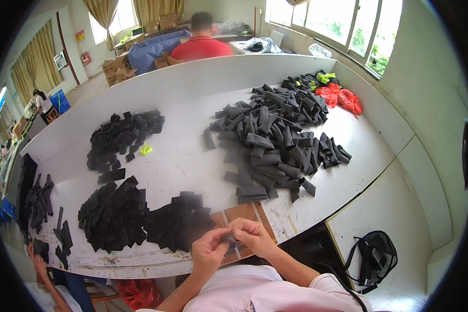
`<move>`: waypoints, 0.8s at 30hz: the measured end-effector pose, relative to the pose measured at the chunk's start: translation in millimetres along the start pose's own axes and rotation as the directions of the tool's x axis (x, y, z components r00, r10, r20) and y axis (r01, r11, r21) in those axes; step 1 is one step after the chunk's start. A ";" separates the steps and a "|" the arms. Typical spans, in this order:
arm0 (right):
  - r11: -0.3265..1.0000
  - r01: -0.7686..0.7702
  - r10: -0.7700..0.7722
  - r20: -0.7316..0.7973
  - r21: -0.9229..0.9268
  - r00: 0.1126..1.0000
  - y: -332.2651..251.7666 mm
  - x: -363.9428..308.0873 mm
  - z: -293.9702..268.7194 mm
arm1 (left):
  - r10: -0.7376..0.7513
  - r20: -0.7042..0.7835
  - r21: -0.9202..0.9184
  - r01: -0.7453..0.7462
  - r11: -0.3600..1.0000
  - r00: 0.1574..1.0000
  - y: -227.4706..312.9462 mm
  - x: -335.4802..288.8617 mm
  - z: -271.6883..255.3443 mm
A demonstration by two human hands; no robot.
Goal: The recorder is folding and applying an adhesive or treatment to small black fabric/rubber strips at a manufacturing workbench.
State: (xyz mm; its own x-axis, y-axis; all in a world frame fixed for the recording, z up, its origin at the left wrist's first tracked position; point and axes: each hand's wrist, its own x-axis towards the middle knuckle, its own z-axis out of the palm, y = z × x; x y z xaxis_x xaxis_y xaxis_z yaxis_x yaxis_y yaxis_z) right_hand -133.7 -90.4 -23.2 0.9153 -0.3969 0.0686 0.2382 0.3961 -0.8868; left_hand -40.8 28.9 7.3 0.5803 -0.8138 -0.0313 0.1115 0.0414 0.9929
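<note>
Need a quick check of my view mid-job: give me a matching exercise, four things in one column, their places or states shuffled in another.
Column one:
1. Red bags
2. Black bag
3. Left hand and right hand
4. Person in red

Column two:
A. Beyond the white panel
B. Pinching a small dark piece
C. In the far right corner of the table
D. On the pale surface at lower right

Pairs: 1-C, 2-D, 3-B, 4-A

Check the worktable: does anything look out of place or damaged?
A small neon-yellow piece lies by itself beside the rear-left pile of black pieces, odd among so much dark material. The near edge of the white table also looks scuffed and stained.
</note>
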 end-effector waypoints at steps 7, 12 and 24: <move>0.799 0.163 -0.258 -0.085 -0.579 0.963 -14.0 -11.2 19.3 | 0.192 -0.201 0.194 -0.153 0.969 0.961 -20.1 -7.0 6.5; 0.872 0.091 -0.165 -0.113 -0.481 0.980 -18.9 4.4 16.1 | -0.207 0.031 -0.524 0.193 0.830 0.978 5.1 5.4 -2.9; 0.944 -0.298 0.303 0.013 -0.139 0.953 -15.3 39.0 -4.3 | -0.301 0.372 -0.889 0.430 0.157 0.878 -1.2 33.7 -26.7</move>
State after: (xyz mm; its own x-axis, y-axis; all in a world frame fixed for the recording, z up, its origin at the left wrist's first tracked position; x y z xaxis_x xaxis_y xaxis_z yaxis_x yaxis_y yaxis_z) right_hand -103.1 -115.5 -8.9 0.9486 -0.2476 -0.1971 -0.0930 0.3771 -0.9215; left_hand 0.3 16.9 2.0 0.1758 -0.9428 -0.2834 0.9844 0.1715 0.0401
